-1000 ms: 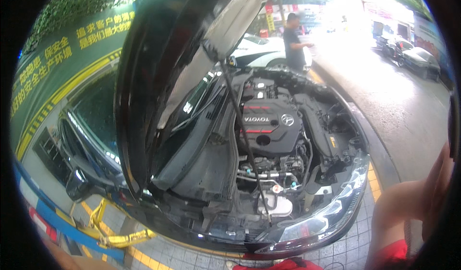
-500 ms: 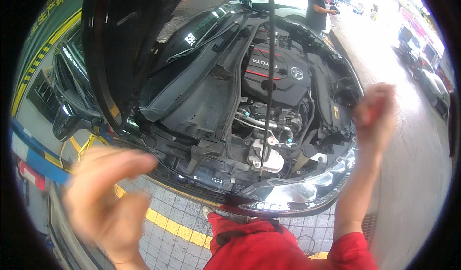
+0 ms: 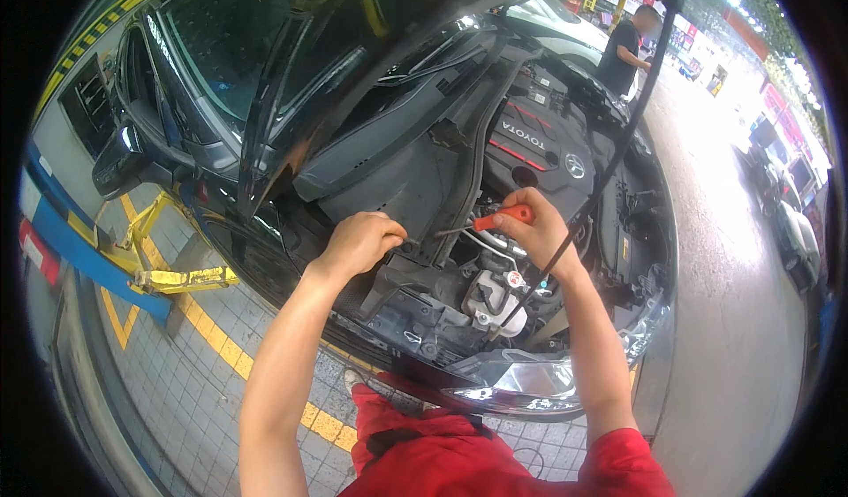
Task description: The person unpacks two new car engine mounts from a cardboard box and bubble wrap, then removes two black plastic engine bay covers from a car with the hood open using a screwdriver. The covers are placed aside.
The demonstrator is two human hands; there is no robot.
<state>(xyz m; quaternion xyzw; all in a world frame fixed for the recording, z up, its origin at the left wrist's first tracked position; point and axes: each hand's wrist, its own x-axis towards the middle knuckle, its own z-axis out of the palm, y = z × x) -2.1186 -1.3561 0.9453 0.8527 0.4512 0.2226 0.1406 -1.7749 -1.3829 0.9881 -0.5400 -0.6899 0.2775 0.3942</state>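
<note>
In my right hand is a screwdriver with an orange-red handle, its thin shaft pointing left over the black plastic cowl panel of a dark car. My left hand is closed in a pinch just left of the screwdriver tip, above the same panel's near end. Whatever those fingertips hold, if anything, is too small to make out. To the right of the panel lies the black engine cover with red stripes. Below my right hand sits a whitish fluid reservoir.
A thin black prop rod slants across the engine bay beside my right forearm. The raised hood hangs over the left side. A yellow lift arm with a blue base stands by the car. Another person stands at the far right.
Both hands have come inward over the cowl panel, the left from the lower left and the right from beyond the fender. The left fingers have closed together. My view has shifted.
</note>
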